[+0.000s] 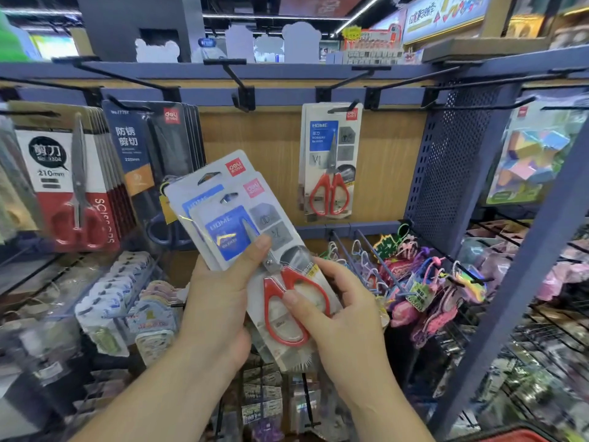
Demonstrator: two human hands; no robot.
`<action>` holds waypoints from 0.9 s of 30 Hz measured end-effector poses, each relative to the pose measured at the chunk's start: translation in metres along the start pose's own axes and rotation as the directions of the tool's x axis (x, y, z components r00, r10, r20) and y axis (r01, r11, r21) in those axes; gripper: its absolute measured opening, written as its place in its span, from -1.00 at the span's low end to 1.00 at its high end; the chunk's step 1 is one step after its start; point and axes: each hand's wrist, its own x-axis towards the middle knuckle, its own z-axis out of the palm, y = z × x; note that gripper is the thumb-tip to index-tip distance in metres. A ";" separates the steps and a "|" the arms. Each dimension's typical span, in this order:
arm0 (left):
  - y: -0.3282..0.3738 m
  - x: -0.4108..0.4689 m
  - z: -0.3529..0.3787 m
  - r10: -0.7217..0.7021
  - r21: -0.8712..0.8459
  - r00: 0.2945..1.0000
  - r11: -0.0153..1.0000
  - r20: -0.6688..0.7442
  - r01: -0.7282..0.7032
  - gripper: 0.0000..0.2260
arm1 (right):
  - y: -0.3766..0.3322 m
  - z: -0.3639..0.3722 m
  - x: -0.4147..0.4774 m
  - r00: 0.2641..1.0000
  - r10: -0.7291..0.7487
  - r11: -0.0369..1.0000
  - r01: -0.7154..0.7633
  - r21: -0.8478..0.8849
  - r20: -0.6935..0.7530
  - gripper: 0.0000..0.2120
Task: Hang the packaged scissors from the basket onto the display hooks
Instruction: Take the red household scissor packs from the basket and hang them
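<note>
**Two scissors packs in hand, centre frame**

Left hand (220, 301) grips front pack (223, 232) and rear pack (204, 186), stacked and tilted, thumb pressed on the front one. Right hand (344, 311) pinches the front pack's lower end at the red handles. Hanging pack (331, 161) sits on hook (343, 109), right of centre. Basket (522, 437) rim at bottom right.

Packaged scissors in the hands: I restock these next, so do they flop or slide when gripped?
Probably stiff: the packaged scissors stick up past the left hand without drooping. Likely slippery: the plastic looks glossy, and the two packs have fanned apart.
</note>
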 end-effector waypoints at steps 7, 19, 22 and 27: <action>-0.006 -0.005 0.002 0.048 0.033 0.999 0.998 -0.020 -0.047 -0.52 | 0.002 0.006 0.002 0.980 0.077 0.974 -0.035 0.222 -0.185 -0.80; 0.002 -0.003 -0.016 0.064 0.154 0.995 0.987 -0.071 -0.052 -0.59 | -0.003 -0.020 0.019 0.968 0.026 0.915 0.078 0.395 -0.250 -0.74; 0.005 -0.001 -0.020 0.069 0.173 0.996 0.983 -0.064 -0.057 -0.55 | -0.013 -0.029 0.032 0.957 -0.062 0.906 0.173 0.387 -0.282 -0.75; 0.011 0.001 -0.020 0.075 0.181 0.994 0.982 -0.075 -0.060 -0.55 | -0.022 -0.032 0.054 0.945 -0.115 0.917 0.219 0.332 -0.306 -0.75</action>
